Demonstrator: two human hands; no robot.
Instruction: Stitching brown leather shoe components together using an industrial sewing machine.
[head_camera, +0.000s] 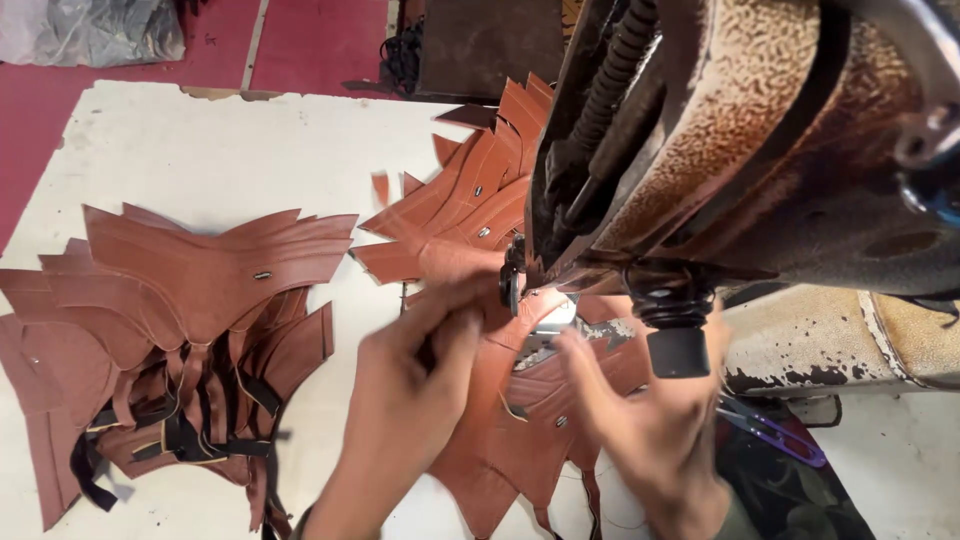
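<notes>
A worn industrial sewing machine (760, 130), its metal body mottled brown and cream with chipped paint, hangs over a white work table (200, 160). Under its needle area lies a flat reddish-brown leather piece (530, 400) with pointed, wing-like edges, a smooth surface and small metal rivets. The left hand (410, 390) lies on this piece with fingers stretched nearly flat, pressing the leather down just beside the presser foot (515, 280). The right hand (640, 400) rests on the same piece on the other side, fingers loosely curled, its forefinger pointing toward the needle plate; neither hand grips anything. Behind the machine fans a stack of similar cut leather pieces (470, 190), and a second pile with black straps (180, 340) lies well apart to the left. Purple-handled scissors (780, 430) lie by the right wrist.
</notes>
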